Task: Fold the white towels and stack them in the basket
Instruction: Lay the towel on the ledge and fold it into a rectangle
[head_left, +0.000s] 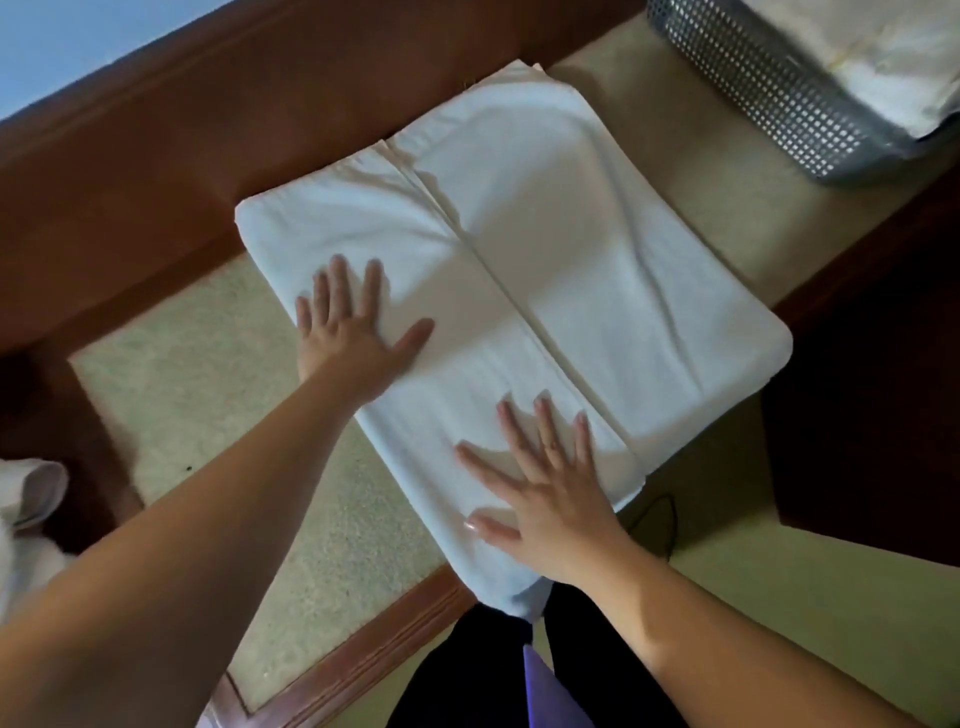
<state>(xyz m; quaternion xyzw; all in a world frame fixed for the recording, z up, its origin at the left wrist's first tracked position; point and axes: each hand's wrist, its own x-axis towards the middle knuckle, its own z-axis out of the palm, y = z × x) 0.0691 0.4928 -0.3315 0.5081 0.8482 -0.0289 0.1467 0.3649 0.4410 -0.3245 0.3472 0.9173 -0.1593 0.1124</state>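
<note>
A large white towel (597, 249) lies spread on the table, partly folded, with a long fold edge running down its middle. Its near corner hangs over the table's front edge. My left hand (348, 332) presses flat on the towel's left part, fingers straight and spread. My right hand (545, 488) presses flat on the near part of the towel, fingers also spread. A grey perforated basket (769, 88) stands at the far right, with white towels (883, 47) inside it.
The table (197, 395) has a beige top framed by a brown wooden border. More white cloth (31, 499) lies at the far left edge. A thin dark cord (660, 514) lies on the table just right of my right hand.
</note>
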